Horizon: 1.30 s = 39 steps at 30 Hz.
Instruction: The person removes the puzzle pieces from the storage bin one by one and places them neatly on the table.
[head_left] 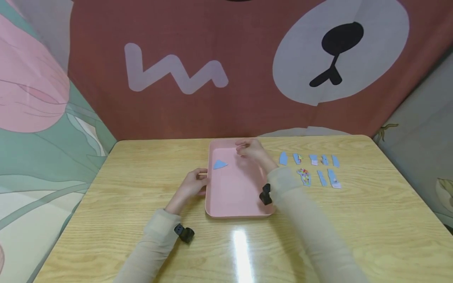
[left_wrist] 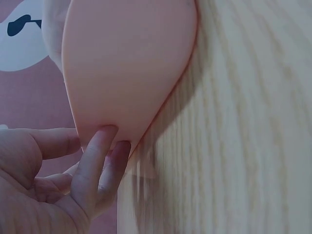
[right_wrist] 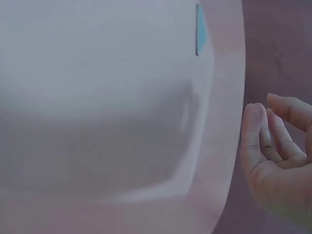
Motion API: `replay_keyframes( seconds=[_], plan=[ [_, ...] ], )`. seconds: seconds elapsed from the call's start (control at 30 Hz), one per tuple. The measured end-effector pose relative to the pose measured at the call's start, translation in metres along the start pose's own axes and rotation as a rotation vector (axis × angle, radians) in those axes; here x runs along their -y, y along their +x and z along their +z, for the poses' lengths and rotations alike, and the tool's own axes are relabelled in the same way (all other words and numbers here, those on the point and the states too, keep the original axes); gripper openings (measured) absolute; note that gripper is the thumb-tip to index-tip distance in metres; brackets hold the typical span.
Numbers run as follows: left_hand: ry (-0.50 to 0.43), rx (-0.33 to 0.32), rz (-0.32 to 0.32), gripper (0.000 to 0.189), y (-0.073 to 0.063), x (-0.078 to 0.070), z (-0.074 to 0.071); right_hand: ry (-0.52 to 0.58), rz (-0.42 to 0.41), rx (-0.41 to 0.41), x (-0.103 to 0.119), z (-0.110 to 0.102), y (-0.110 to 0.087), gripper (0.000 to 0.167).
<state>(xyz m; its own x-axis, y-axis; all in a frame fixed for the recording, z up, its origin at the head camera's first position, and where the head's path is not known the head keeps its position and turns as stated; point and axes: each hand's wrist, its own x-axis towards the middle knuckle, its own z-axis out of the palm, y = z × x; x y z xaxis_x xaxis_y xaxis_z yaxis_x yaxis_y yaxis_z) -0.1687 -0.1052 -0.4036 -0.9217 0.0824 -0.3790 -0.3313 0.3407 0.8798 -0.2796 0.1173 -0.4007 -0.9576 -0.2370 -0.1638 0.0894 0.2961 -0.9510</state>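
Note:
A pink tray lies on the table, with a blue triangular flat piece inside at the far left. My left hand is at the tray's left side; in the left wrist view its fingertips press the outer wall of the tray, with another digit at the rim. My right hand hovers by the tray's far right corner, fingers loosely bent. In the right wrist view, this hand shows nothing between its thumb and fingers, and the blue piece stands out against the tray.
Several small blue pieces with coloured prints, among them a multicoloured one and a tall one, lie in two rows right of the tray on the wooden table. A brown printed cloth hangs behind the far edge.

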Motion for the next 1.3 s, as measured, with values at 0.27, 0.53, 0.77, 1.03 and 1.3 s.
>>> replay_keyframes(
  seconds=[0.27, 0.53, 0.77, 1.03, 1.3],
  plan=[
    [-0.003, 0.002, -0.013, 0.046, 0.002, 0.001, 0.0, -0.229, 0.014, 0.017, 0.011, 0.026, -0.017, 0.037],
    [0.007, 0.002, 0.002, 0.045, 0.003, 0.001, 0.0, -0.297, 0.001, 0.073, 0.009, 0.046, -0.013, 0.033],
    [0.005, 0.01, 0.01, 0.045, 0.002, 0.001, 0.0, -0.356, -0.024, 0.066, 0.005, 0.053, -0.01, 0.03],
    [0.001, 0.008, 0.005, 0.045, 0.001, 0.001, 0.0, -0.429, -0.06, 0.065, 0.0, 0.054, -0.006, 0.032],
    [-0.01, 0.014, -0.002, 0.045, 0.001, 0.001, 0.0, -0.451, -0.116, 0.08, -0.003, 0.059, -0.005, 0.031]
  ],
)
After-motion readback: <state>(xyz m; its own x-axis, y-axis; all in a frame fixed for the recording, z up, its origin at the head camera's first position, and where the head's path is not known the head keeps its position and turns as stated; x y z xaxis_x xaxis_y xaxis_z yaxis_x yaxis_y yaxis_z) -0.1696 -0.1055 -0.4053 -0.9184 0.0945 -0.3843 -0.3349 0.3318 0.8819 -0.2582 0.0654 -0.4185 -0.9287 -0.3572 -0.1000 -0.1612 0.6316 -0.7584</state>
